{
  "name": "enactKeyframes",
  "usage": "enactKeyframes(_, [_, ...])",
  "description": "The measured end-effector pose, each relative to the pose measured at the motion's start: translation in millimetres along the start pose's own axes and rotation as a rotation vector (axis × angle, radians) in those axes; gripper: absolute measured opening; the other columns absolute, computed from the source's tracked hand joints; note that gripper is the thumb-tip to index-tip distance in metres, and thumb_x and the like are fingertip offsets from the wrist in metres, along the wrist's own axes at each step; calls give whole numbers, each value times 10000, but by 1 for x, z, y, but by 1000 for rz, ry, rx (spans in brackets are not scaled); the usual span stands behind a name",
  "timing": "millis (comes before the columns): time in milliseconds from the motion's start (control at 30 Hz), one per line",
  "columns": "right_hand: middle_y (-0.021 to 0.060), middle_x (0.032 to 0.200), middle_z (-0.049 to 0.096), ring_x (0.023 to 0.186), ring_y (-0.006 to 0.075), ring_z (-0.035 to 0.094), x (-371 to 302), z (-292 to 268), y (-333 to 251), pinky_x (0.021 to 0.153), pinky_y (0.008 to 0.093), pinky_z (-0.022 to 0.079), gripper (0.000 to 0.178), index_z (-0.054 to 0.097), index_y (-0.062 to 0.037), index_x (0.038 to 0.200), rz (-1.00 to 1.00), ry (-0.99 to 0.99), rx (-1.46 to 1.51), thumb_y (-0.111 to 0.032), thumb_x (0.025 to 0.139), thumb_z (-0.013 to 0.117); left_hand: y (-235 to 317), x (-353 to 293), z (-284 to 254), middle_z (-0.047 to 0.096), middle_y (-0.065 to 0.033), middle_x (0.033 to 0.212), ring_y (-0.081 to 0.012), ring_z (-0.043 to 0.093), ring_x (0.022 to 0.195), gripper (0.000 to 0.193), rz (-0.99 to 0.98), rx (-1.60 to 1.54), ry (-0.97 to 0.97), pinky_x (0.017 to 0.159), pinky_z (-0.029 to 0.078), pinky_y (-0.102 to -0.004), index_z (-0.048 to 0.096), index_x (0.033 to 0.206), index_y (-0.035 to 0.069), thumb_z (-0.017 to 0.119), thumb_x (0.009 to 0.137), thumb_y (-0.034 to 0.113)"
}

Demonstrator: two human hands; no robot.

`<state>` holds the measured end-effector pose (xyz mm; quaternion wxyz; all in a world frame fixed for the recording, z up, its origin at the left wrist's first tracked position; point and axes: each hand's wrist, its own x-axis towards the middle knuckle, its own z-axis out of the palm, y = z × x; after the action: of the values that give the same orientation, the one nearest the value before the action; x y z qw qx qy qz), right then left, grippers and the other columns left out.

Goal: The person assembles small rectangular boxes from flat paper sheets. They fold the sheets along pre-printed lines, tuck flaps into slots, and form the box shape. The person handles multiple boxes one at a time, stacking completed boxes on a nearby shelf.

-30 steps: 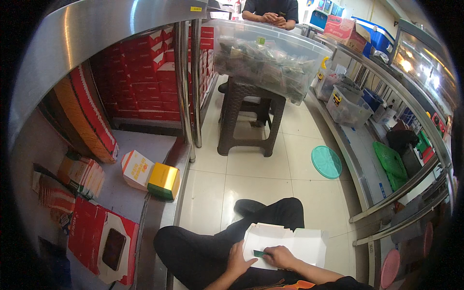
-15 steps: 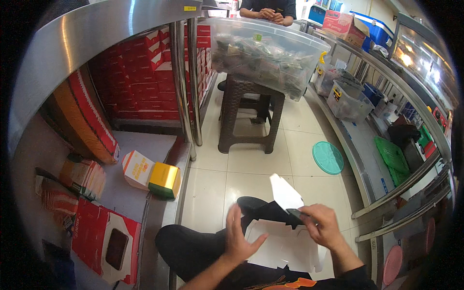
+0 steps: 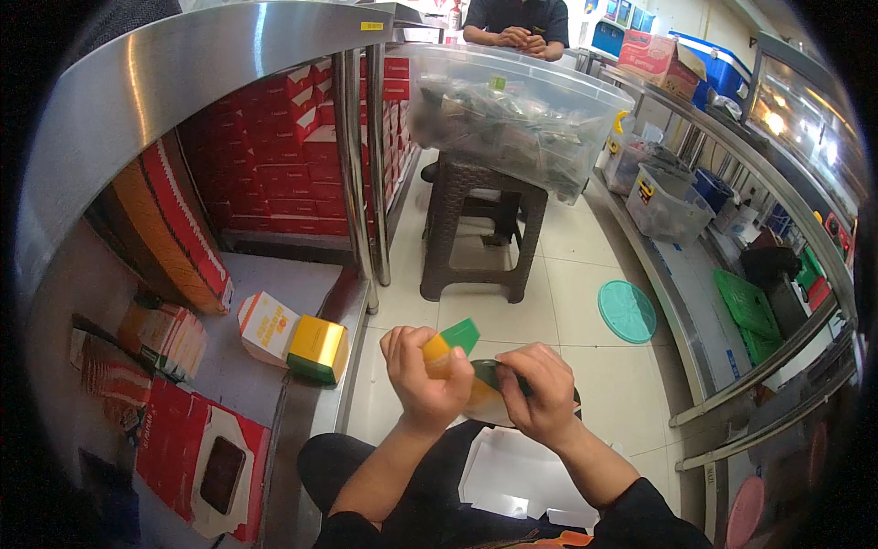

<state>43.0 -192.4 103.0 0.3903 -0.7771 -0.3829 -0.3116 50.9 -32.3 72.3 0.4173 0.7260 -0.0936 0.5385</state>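
Above my lap, I hold a yellow and green paper carton between both hands, partly covered by my fingers. My left hand is closed on its yellow side, with a green flap sticking up beyond the fingertips. Fingers of my right hand pinch the carton's dark green edge. Below them, an open white paper box rests on my lap, its inside facing up.
On the low shelf at left are a yellow carton, a white-and-orange carton, stacked flat cartons and a phone. Ahead, a brown stool supports a clear tub. A teal lid lies on the floor.
My left hand has gone from open over the white box to gripping the carton. Both hands have risen and come together, and the carton now shows its yellow and green outside.
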Motion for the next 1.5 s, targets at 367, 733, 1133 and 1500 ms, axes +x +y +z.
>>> enactKeyframes(367, [153, 991, 680, 884, 334, 659, 19, 23, 5, 768, 409, 523, 177, 612, -9, 915, 8, -11, 59, 9, 766, 707, -14, 10, -13, 573, -160, 751, -357, 551, 671, 126, -168, -262, -415, 661, 404, -443, 545, 846, 2, 507, 899, 110])
enactKeyframes(733, [157, 961, 672, 857, 324, 667, 11, 24, 9, 769, 367, 529, 196, 599, -1, 993, 114, -160, 222, 18, 810, 669, -10, 17, -23, 556, -133, 718, -313, 552, 656, 76, 37, -283, -456, 644, 391, -403, 554, 812, 18, 535, 859, 75])
enactKeyframes(1133, [102, 1055, 654, 963, 222, 630, -11, 12, 36, 881, 345, 485, 422, 439, -19, 1306, 292, -53, -32, -163, 950, 613, -30, 9, -14, 545, -86, 709, -321, 537, 650, 97, 46, -2, -40, 690, 386, -438, 553, 773, 54, 640, 810, 29])
enactKeyframes(1500, [163, 1165, 587, 1067, 320, 590, -11, 30, 52, 950, 403, 460, 336, 610, -11, 1072, 390, 143, 182, -16, 736, 632, -19, -19, 17, 490, -157, 1328, -286, 512, 1240, 509, -575, -843, -446, 981, 462, -430, 439, 1344, -2, 626, 952, 263])
